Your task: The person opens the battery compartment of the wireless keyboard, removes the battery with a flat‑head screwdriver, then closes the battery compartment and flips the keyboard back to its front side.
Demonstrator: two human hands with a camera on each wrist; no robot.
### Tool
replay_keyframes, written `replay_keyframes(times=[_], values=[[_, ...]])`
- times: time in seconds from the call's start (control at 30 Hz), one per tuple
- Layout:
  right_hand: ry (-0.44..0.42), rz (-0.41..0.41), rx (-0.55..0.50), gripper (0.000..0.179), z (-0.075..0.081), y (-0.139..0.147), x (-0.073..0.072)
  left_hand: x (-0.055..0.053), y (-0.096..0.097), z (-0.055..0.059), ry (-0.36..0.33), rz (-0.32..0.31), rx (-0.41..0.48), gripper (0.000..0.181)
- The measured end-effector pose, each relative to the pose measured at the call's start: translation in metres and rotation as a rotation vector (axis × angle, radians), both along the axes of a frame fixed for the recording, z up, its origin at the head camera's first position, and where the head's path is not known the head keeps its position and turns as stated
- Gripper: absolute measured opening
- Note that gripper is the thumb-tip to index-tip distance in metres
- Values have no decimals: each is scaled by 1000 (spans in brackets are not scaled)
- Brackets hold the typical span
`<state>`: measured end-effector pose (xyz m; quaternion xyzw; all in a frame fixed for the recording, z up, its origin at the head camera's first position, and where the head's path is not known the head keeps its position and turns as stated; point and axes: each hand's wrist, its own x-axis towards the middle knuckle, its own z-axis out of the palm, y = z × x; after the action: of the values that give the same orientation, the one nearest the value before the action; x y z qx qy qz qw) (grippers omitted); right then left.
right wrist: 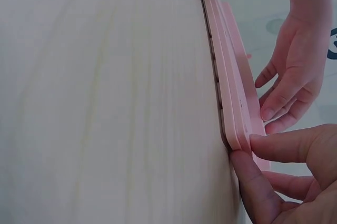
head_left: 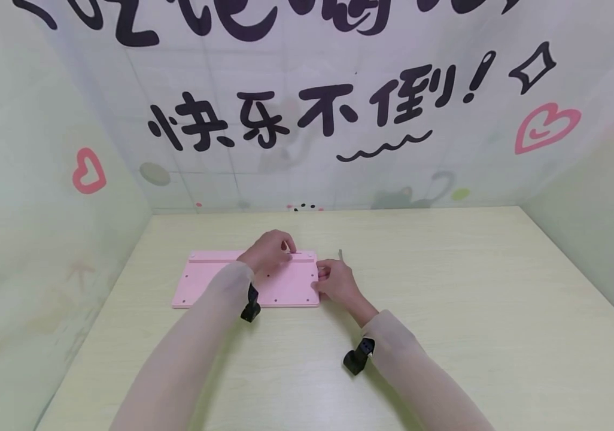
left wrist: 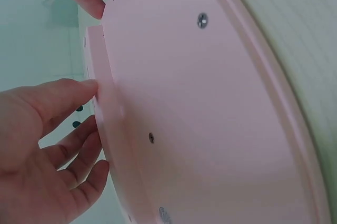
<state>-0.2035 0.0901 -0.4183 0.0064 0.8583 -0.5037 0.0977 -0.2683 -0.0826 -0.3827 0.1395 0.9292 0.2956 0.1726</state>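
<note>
A pink keyboard (head_left: pixel 285 290) lies face down on the table, its back dotted with small screws and a raised ridge along the far edge. In the right wrist view, a row of keys shows beneath the keyboard (right wrist: pixel 224 77). My left hand (head_left: pixel 270 250) reaches across it and grips the far edge near the right end; the thumb and curled fingers (left wrist: pixel 87 182) meet that ridge in the left wrist view. With thumb and fingers, my right hand (head_left: pixel 339 281) pinches the right short edge. Its thumb (right wrist: pixel 279 146) lies on the back side near the corner.
A thin grey stick-like item (head_left: pixel 341 255) lies just beyond the right hand, partly hidden. The pale wooden table (head_left: pixel 474 311) meets a printed back wall cloth (head_left: pixel 296 173). Side walls stand at left and right. Each wrist wears a small black camera.
</note>
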Motion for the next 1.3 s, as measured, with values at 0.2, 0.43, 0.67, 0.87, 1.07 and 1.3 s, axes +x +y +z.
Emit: replay_keyframes(times=[0.2, 0.43, 0.67, 0.87, 1.07, 1.3], values=[[-4, 1, 12, 49, 1, -1, 0, -4, 0, 5, 3, -59, -46, 10], [11, 9, 57, 48, 3, 0, 0, -3, 5, 12, -29, -65, -122, 9], [25, 19, 78, 45, 1, 0, -3, 2, 11, 18, -17, -94, -200, 16], [14, 13, 71, 47, -1, -1, -4, 6, 12, 22, -61, -105, -263, 20], [1, 8, 73, 47, -1, -1, -3, 3, 12, 23, -156, -94, -277, 21], [9, 16, 64, 47, 0, -2, -3, 0, 8, 23, -168, -131, -293, 20]])
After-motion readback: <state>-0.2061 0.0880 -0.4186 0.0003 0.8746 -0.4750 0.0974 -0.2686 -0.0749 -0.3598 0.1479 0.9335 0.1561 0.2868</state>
